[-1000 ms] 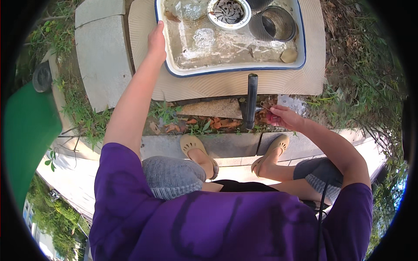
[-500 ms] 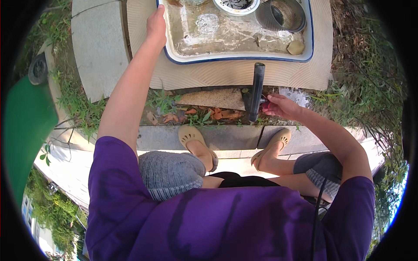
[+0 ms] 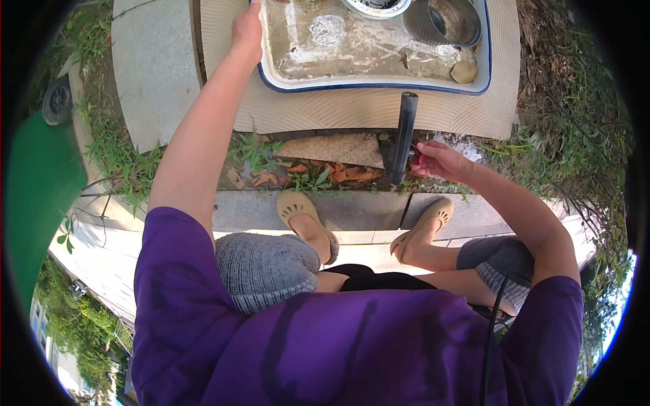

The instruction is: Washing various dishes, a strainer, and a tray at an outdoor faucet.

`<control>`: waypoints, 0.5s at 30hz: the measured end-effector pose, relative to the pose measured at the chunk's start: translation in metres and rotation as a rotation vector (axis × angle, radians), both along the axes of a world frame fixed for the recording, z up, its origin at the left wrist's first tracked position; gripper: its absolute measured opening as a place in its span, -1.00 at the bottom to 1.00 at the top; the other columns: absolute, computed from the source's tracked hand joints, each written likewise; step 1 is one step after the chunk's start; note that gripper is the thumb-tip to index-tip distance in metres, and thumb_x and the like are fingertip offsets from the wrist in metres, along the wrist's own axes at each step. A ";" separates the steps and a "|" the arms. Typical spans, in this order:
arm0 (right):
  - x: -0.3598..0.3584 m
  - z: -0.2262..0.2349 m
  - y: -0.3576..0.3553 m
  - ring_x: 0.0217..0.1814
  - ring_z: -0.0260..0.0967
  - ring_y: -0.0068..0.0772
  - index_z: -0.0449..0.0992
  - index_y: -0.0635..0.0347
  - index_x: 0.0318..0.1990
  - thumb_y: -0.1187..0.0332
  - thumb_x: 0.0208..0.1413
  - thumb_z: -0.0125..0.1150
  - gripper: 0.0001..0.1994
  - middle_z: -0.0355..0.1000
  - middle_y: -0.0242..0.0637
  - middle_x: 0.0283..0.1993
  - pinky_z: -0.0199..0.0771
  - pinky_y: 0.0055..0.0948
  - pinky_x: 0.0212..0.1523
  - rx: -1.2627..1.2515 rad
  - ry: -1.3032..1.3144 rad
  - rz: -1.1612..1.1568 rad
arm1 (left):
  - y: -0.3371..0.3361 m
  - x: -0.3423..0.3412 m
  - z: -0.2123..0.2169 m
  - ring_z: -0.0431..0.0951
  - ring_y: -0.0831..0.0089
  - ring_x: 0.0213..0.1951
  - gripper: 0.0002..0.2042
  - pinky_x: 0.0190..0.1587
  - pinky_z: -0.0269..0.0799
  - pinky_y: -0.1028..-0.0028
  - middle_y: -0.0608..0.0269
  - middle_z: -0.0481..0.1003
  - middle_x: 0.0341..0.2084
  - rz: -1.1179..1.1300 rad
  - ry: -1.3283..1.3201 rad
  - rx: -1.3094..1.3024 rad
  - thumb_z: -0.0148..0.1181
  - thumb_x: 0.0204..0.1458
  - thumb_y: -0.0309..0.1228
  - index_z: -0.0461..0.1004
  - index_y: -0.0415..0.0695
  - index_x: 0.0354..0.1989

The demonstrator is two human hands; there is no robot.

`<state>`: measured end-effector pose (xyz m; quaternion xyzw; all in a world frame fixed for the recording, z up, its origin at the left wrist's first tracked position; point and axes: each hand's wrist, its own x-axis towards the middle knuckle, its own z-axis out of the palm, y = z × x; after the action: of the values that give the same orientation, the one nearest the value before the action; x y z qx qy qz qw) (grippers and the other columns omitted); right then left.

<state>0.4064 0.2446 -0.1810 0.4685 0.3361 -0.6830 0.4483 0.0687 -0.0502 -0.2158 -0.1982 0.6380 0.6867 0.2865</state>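
Observation:
A white enamel tray [image 3: 305,84] with a blue rim rests on a pale ribbed slab in front of me. My left hand [image 3: 247,34] grips its left rim; the fingertips are partly cut off at the top of the picture. My right hand [image 3: 440,161] is closed round a small red knob [image 3: 417,158] on the side of a dark upright pipe [image 3: 405,139], just nearer than the tray's front edge. The fingers hide most of the knob. Inside the tray are a white bowl [image 3: 365,9], a dark mesh basket [image 3: 421,28] and a tan, flat-sided lump [image 3: 464,72].
The pale ribbed slab [image 3: 325,111] carries the tray. Bricks, dry leaves and weeds [image 3: 318,179] lie between it and the grey kerb [image 3: 365,211] by my feet. Grass and twigs [image 3: 575,122] grow on the right. A green wheeled bin [image 3: 40,183] lies on the left.
The tray and my left hand sit slightly higher and further right in the picture, as the view has shifted a little. My right hand stays at the red knob.

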 end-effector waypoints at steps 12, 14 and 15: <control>-0.005 -0.010 0.004 -0.36 0.45 -0.40 0.33 0.10 -0.27 0.15 0.10 0.18 -0.74 0.35 -0.40 -0.44 0.52 -0.49 -0.34 -0.088 -0.150 -0.005 | 0.009 0.001 0.006 0.43 0.23 -0.02 -0.53 0.04 0.33 0.28 0.06 0.41 -0.04 0.045 -0.061 -0.071 -0.14 0.18 -0.13 0.28 -0.29 0.07; -0.006 -0.008 0.002 -0.35 0.43 -0.40 0.34 0.07 -0.25 0.16 0.09 0.19 -0.76 0.34 -0.41 -0.43 0.52 -0.46 -0.28 -0.077 -0.030 0.037 | 0.004 0.000 0.003 0.44 0.24 -0.07 -0.53 -0.02 0.34 0.29 0.05 0.41 -0.05 0.039 -0.026 -0.079 -0.12 0.17 -0.13 0.31 -0.32 0.02; 0.001 -0.011 0.001 -0.32 0.43 -0.38 0.34 0.09 -0.22 0.19 0.10 0.19 -0.76 0.33 -0.44 -0.42 0.51 -0.41 -0.25 -0.022 0.041 0.050 | 0.005 -0.001 0.003 0.44 0.24 -0.07 -0.53 -0.02 0.34 0.29 0.05 0.41 -0.05 0.049 -0.013 -0.074 -0.12 0.17 -0.13 0.31 -0.32 0.02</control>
<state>0.4077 0.2460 -0.1923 0.4410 0.3491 -0.6847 0.4635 0.0680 -0.0452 -0.2129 -0.2287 0.6559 0.6683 0.2664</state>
